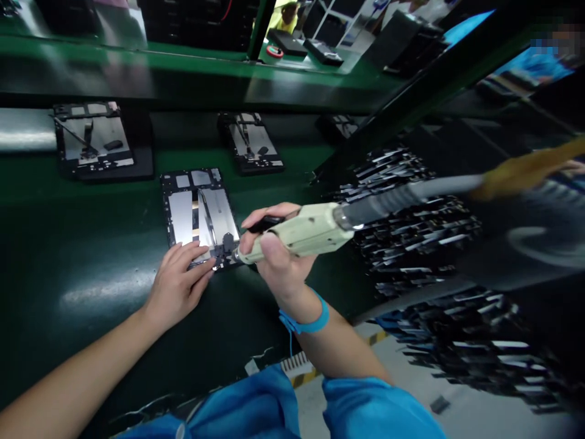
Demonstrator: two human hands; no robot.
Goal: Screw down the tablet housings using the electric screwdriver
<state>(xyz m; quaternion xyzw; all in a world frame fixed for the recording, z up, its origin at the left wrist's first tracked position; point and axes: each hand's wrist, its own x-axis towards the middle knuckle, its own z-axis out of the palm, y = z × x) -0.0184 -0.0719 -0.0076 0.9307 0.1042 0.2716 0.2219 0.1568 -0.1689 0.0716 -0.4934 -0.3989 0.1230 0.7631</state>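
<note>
From the head camera, your right hand (278,256) has its fingers wrapped around a cream electric screwdriver (301,231), tip down at the lower edge of the opened tablet (198,216) on the green surface (82,268). Your left hand (176,283) lies flat, fingers spread lightly on the tablet's lower edge, just beside the tip. Two more opened tablets (94,140) lie farther back.

Screwdriver tip (234,258) — hidden behind fingers (249,241)
</note>
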